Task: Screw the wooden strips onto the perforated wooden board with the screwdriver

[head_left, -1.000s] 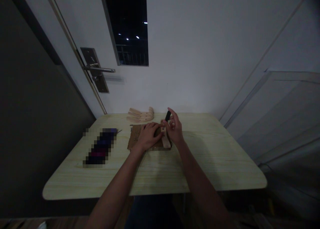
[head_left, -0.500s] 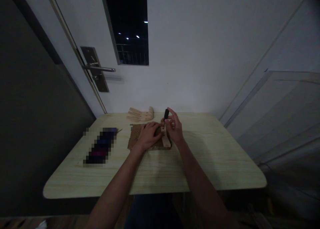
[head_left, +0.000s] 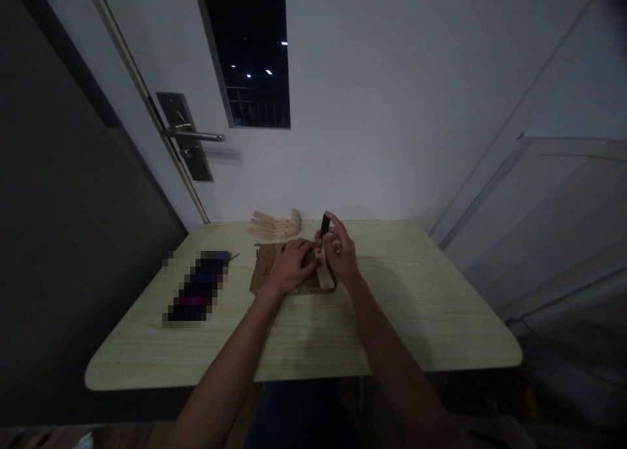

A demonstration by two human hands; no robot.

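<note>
My right hand (head_left: 343,256) is closed around a black-handled screwdriver (head_left: 325,225), which stands nearly upright. Its tip meets a pale wooden piece (head_left: 324,277) with a curved far end, though my fingers partly hide the contact. Beneath that piece is a brown cardboard slab (head_left: 263,266) with small dark items on it, too small to name. My left hand (head_left: 292,264) lies across the slab, its thumb and forefinger pressed against the wooden piece and holding it.
Several similar wooden pieces (head_left: 274,225) lie fanned out at the back of the table (head_left: 416,318). A blurred-out dark rectangular object (head_left: 198,289) is on the left, with a thin pointed thing (head_left: 235,256) beside it. Behind the table stands a white door with a metal handle (head_left: 196,135).
Both hands keep their places on the wooden piece and screwdriver. My right hand's fingers have shifted very slightly around the handle.
</note>
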